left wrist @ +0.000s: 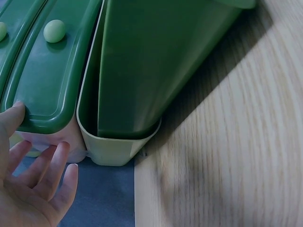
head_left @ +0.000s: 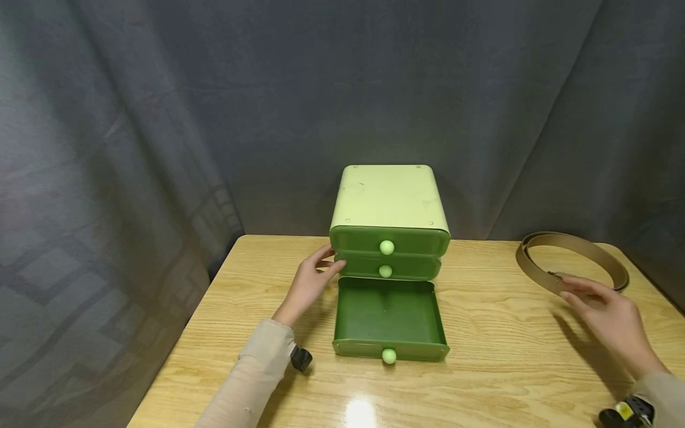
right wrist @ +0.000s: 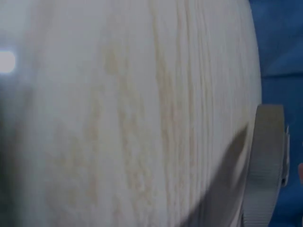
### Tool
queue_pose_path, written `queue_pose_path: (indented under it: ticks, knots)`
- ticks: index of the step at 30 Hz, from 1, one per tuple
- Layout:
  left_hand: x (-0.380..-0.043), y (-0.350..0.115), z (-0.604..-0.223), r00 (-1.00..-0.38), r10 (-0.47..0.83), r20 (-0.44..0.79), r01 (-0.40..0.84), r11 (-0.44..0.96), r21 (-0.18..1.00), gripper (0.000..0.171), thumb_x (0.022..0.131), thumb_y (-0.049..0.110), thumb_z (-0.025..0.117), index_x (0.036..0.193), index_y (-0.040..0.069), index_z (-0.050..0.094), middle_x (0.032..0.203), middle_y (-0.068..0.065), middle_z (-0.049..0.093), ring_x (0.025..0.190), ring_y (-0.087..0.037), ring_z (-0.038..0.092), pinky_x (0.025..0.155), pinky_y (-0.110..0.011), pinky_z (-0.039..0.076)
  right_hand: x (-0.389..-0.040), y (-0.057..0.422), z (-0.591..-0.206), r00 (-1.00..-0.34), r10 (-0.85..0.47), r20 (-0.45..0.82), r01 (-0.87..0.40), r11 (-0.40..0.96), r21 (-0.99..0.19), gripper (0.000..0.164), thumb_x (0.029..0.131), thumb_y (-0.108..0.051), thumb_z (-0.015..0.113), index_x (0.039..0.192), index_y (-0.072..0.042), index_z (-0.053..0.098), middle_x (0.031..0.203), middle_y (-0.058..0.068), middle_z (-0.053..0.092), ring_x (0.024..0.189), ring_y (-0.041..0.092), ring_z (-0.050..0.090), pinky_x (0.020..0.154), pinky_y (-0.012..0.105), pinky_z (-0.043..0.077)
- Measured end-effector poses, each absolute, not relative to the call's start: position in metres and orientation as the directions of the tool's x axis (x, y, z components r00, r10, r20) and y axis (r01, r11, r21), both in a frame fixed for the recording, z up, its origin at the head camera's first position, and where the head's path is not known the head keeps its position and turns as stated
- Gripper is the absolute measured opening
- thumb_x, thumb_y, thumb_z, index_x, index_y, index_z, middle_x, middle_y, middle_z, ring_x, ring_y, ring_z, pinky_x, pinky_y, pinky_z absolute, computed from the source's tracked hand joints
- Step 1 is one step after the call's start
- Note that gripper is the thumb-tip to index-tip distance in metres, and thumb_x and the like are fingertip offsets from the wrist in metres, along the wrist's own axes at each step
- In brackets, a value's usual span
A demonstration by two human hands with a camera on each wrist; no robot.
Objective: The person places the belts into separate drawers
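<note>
A small drawer cabinet (head_left: 390,196) with a cream shell and green drawer fronts stands at the back middle of the table. Its bottom drawer (head_left: 385,315) is pulled far out and shows a bare inside. My left hand (head_left: 307,285) holds the cabinet's left edge. In the left wrist view, the thumb (left wrist: 16,113) lies on the green front of one closed drawer, and the other fingers reach along the side. At the right, a coiled brown belt (head_left: 532,270) stands on its edge. My right hand (head_left: 615,318) is over its near side, thumb and fingers apart; contact is unclear.
The wooden table (head_left: 497,368) carries the cabinet and the belt. A dark grey curtain (head_left: 385,89) hangs right behind the table, with more cloth along both sides. Round pale green knobs (head_left: 389,356) stick out from the drawers.
</note>
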State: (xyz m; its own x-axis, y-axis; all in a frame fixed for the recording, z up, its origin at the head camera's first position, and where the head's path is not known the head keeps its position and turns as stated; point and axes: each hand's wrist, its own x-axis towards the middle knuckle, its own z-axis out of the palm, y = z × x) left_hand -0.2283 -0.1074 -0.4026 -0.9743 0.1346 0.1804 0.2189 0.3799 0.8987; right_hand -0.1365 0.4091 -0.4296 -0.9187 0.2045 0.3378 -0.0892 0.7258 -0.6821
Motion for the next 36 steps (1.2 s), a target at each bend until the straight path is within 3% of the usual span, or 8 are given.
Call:
queue_pose_path:
  ticks: [12, 15, 19, 21, 24, 28, 31, 36]
  knots:
    - [-0.228, -0.108, -0.405, -0.974, 0.139, 0.179, 0.220, 0.379, 0.899, 0.055, 0.094, 0.030, 0.070, 0.143, 0.009, 0.053, 0.132, -0.010, 0.061, 0.108, -0.025, 0.062, 0.093, -0.043, 0.049, -0.152, 0.428, -0.440, -0.912, 0.257, 0.319, -0.052, 0.700, -0.713, 0.047, 0.093, -0.028, 0.072, 0.135, -0.010, 0.062, 0.107, -0.038, 0.049, 0.095, -0.020, 0.043, 0.072, 0.000, 0.033]
    - [-0.228, -0.108, -0.405, -0.974, 0.140, 0.176, 0.217, 0.379, 0.900, 0.056, 0.094, 0.030, 0.070, 0.143, 0.009, 0.053, 0.133, -0.010, 0.060, 0.109, -0.025, 0.062, 0.093, -0.043, 0.049, -0.155, 0.430, -0.440, -0.926, 0.283, 0.250, 0.029, 0.714, -0.700, 0.056, 0.094, -0.035, 0.069, 0.144, -0.014, 0.054, 0.135, -0.008, 0.056, 0.121, 0.010, 0.051, 0.091, 0.019, 0.041]
    - [-0.228, -0.108, -0.405, -0.974, 0.139, 0.181, 0.221, 0.378, 0.899, 0.056, 0.094, 0.031, 0.070, 0.144, 0.010, 0.053, 0.132, -0.009, 0.060, 0.108, -0.024, 0.062, 0.093, -0.044, 0.049, -0.160, 0.433, -0.441, -0.945, 0.269, 0.189, 0.065, 0.716, -0.695, 0.063, 0.097, -0.039, 0.064, 0.152, -0.017, 0.043, 0.151, 0.033, 0.031, 0.134, 0.056, 0.028, 0.105, 0.056, 0.033]
    - [-0.229, -0.108, -0.405, -0.973, 0.139, 0.183, 0.223, 0.377, 0.899, 0.056, 0.094, 0.031, 0.070, 0.143, 0.010, 0.053, 0.132, -0.009, 0.060, 0.108, -0.024, 0.062, 0.093, -0.043, 0.049, -0.162, 0.436, -0.444, -0.951, 0.245, 0.191, 0.042, 0.712, -0.701, 0.065, 0.096, -0.038, 0.066, 0.152, -0.015, 0.043, 0.150, 0.021, 0.040, 0.139, 0.033, 0.036, 0.107, 0.039, 0.036]
    - [-0.229, -0.107, -0.405, -0.974, 0.140, 0.180, 0.221, 0.381, 0.898, 0.056, 0.094, 0.031, 0.070, 0.143, 0.009, 0.053, 0.132, -0.009, 0.061, 0.108, -0.024, 0.062, 0.093, -0.043, 0.050, -0.164, 0.439, -0.449, -0.951, 0.216, 0.221, -0.004, 0.707, -0.707, 0.066, 0.094, -0.034, 0.071, 0.149, -0.008, 0.046, 0.128, -0.016, 0.053, 0.116, -0.006, 0.047, 0.084, 0.007, 0.034]
    - [-0.229, -0.107, -0.404, -0.973, 0.143, 0.181, 0.222, 0.376, 0.900, 0.056, 0.094, 0.031, 0.070, 0.143, 0.010, 0.053, 0.132, -0.009, 0.060, 0.108, -0.025, 0.061, 0.093, -0.043, 0.049, -0.168, 0.440, -0.450, -0.950, 0.184, 0.251, -0.045, 0.717, -0.695, 0.066, 0.092, -0.030, 0.074, 0.142, 0.004, 0.049, 0.101, -0.042, 0.040, 0.089, -0.024, 0.036, 0.068, 0.002, 0.032]
    - [-0.228, -0.107, -0.402, -0.974, 0.141, 0.180, 0.220, 0.370, 0.902, 0.055, 0.094, 0.030, 0.070, 0.143, 0.011, 0.053, 0.133, -0.009, 0.060, 0.108, -0.025, 0.061, 0.092, -0.043, 0.050, -0.170, 0.441, -0.449, -0.953, 0.164, 0.256, -0.044, 0.760, -0.649, 0.063, 0.092, -0.030, 0.073, 0.138, 0.008, 0.052, 0.105, -0.029, 0.055, 0.086, -0.025, 0.034, 0.067, 0.009, 0.037]
    - [-0.227, -0.107, -0.401, -0.977, 0.137, 0.162, 0.203, 0.371, 0.906, 0.056, 0.094, 0.031, 0.070, 0.144, 0.012, 0.053, 0.133, -0.009, 0.060, 0.108, -0.025, 0.061, 0.089, -0.043, 0.052, -0.169, 0.442, -0.451, -0.962, 0.135, 0.237, -0.023, 0.826, -0.564, 0.055, 0.092, -0.028, 0.073, 0.130, 0.010, 0.057, 0.111, 0.031, 0.066, 0.076, -0.026, 0.033, 0.077, 0.049, 0.044]
